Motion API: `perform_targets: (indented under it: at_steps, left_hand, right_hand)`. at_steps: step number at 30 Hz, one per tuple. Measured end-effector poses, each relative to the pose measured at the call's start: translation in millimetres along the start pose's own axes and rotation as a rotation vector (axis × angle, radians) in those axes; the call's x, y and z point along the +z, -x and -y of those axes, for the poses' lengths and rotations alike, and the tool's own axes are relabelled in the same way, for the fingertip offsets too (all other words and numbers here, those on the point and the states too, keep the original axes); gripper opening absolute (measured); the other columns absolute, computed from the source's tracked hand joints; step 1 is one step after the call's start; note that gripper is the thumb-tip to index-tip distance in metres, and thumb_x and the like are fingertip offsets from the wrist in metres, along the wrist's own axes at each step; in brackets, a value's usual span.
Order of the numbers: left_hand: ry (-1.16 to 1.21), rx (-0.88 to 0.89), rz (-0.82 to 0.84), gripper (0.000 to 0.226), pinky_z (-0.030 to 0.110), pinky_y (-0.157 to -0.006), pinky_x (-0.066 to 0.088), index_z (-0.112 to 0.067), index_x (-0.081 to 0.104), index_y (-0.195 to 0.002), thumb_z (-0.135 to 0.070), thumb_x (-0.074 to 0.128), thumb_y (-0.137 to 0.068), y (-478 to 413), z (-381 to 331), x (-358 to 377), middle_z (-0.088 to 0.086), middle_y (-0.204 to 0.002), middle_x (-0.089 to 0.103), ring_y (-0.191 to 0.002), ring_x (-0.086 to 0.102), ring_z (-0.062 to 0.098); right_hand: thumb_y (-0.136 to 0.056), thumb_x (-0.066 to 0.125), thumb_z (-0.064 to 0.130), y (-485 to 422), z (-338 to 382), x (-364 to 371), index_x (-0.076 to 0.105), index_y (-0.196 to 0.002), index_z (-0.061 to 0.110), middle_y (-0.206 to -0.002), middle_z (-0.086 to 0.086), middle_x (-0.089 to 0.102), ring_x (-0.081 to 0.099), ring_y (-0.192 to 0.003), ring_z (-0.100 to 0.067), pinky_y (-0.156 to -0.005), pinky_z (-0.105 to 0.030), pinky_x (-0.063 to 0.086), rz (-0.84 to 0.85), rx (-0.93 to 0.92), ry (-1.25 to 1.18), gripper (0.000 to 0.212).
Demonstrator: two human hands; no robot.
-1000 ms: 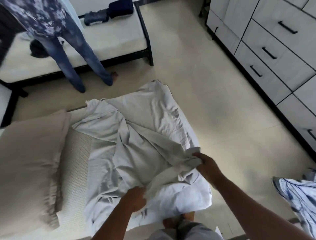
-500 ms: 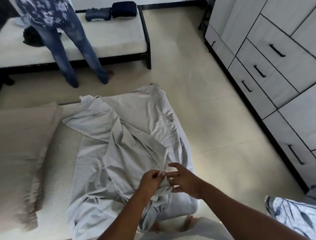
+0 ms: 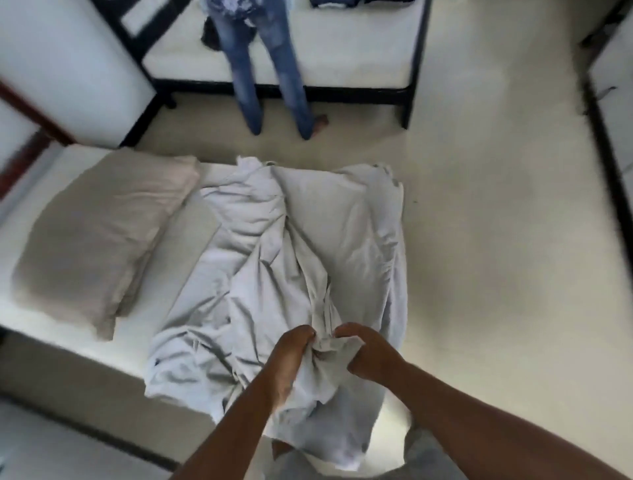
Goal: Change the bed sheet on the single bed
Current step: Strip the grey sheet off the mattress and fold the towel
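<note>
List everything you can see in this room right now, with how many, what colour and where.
sheet: one, pale grey, bunched on the near bed's right end
pillow: one, beige, on the near bed's left part
mattress: one, white, bare under the pillow
far bed: one, white with a black frame, top of view
dark clothes: navy, on the far bed's top edge
other person: one, blue jeans, standing at the far bed
floor: cream, right side
hands: left and right, both gripping the sheet at its near end
</note>
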State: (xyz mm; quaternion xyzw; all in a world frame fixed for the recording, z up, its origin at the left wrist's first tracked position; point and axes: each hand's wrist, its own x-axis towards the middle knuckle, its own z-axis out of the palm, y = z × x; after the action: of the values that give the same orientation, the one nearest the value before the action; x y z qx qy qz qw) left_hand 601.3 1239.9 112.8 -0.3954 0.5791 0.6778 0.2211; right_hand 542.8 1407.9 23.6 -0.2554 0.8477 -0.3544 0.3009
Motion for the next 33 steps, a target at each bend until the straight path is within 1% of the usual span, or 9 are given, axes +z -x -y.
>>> perform_targets:
  at_steps: [3,6,10,14,17,23,27,31,33]
  left_hand:
    - [-0.001,0.108,-0.148,0.029,0.033,-0.071,0.046,-0.017,0.065,-0.063,-0.035,0.057,-0.084,15.7,1.2,19.4,0.010,-0.068,0.061,-0.068,0.061,0.021]
    - [-0.024,0.241,-0.226,0.035,0.038,-0.074,0.044,-0.013,0.059,-0.071,-0.045,0.062,-0.086,29.3,2.6,31.9,0.011,-0.072,0.055,-0.072,0.056,0.023]
    - [-0.050,0.307,-0.351,0.041,0.021,-0.060,0.040,-0.010,0.049,-0.067,-0.034,0.064,-0.097,48.4,4.7,35.5,-0.002,-0.059,0.046,-0.059,0.049,0.011]
    - [-0.225,0.309,-0.463,0.045,0.026,-0.055,0.036,-0.015,0.048,-0.065,-0.044,0.069,-0.091,64.9,16.2,18.1,-0.004,-0.055,0.041,-0.052,0.041,0.009]
    - [-0.581,0.243,-0.523,0.057,0.030,-0.055,0.038,-0.013,0.047,-0.065,-0.063,0.066,-0.083,67.5,38.4,-9.5,-0.006,-0.051,0.048,-0.050,0.047,0.009]
    - [-1.013,0.004,-0.508,0.054,0.030,-0.083,0.048,-0.027,0.051,-0.084,-0.080,0.053,-0.079,55.1,86.0,-29.9,0.000,-0.105,0.070,-0.109,0.064,0.022]
    - [-1.109,-0.114,-0.538,0.056,0.035,-0.086,0.050,-0.030,0.050,-0.115,-0.073,0.054,-0.079,39.1,112.4,-17.9,-0.001,-0.121,0.068,-0.116,0.063,0.025]
    - [-1.176,-0.196,-0.580,0.042,0.034,-0.095,0.050,-0.035,0.049,-0.128,-0.054,0.041,-0.092,6.1,116.1,1.4,-0.004,-0.129,0.065,-0.120,0.062,0.021]
    - [-1.194,-0.305,-0.532,0.040,0.037,-0.102,0.045,-0.036,0.051,-0.131,-0.048,0.039,-0.094,-18.2,104.2,18.8,-0.005,-0.136,0.059,-0.127,0.056,0.021]
  right_hand:
    - [-0.077,0.073,0.033,-1.2,-14.6,-25.2,0.063,-0.125,0.014,-0.101,-0.012,0.073,0.071,-0.095,-0.032,-0.081,-0.038,0.056,0.174,-0.252,0.252,0.053]
    - [-0.069,0.078,0.051,-6.5,-15.6,-41.8,0.067,-0.081,0.024,-0.069,0.003,0.066,0.069,-0.068,-0.024,-0.062,-0.031,0.051,0.351,-0.506,0.611,0.032]
    - [-0.062,0.062,0.063,-29.0,-10.9,-68.1,0.069,-0.073,0.027,-0.071,0.007,0.059,0.062,-0.074,-0.021,-0.064,-0.034,0.043,0.331,-0.717,0.937,0.038]
    - [-0.053,0.057,0.056,-73.6,-18.7,-105.1,0.071,-0.073,0.025,-0.081,0.010,0.063,0.062,-0.089,-0.024,-0.079,-0.039,0.041,0.223,-0.699,1.082,0.039]
    - [-0.059,0.056,0.034,-103.0,-21.4,-143.8,0.069,-0.057,0.018,-0.068,0.005,0.063,0.061,-0.072,-0.028,-0.074,-0.036,0.038,0.041,-0.612,1.111,0.021]
    - [-0.044,0.092,0.017,-129.2,-6.6,-215.8,0.067,-0.050,0.015,-0.054,-0.003,0.063,0.062,-0.069,-0.029,-0.079,-0.044,0.046,-0.125,-0.232,1.294,0.026]
    - [-0.091,0.060,0.024,-138.6,-7.7,-229.3,0.076,-0.101,0.024,-0.105,0.004,0.074,0.062,-0.111,-0.021,-0.102,-0.032,0.036,-0.019,-0.046,1.439,0.019]
    - [-0.077,0.074,0.019,-166.8,-28.1,-226.4,0.076,-0.088,0.020,-0.091,-0.007,0.072,0.067,-0.087,-0.031,-0.078,-0.036,0.050,0.032,-0.195,1.288,0.011]
    - [-0.086,0.065,0.022,-190.0,-39.9,-222.5,0.070,-0.110,0.021,-0.111,-0.011,0.065,0.064,-0.099,-0.034,-0.078,-0.036,0.046,0.136,-0.311,1.146,0.024]
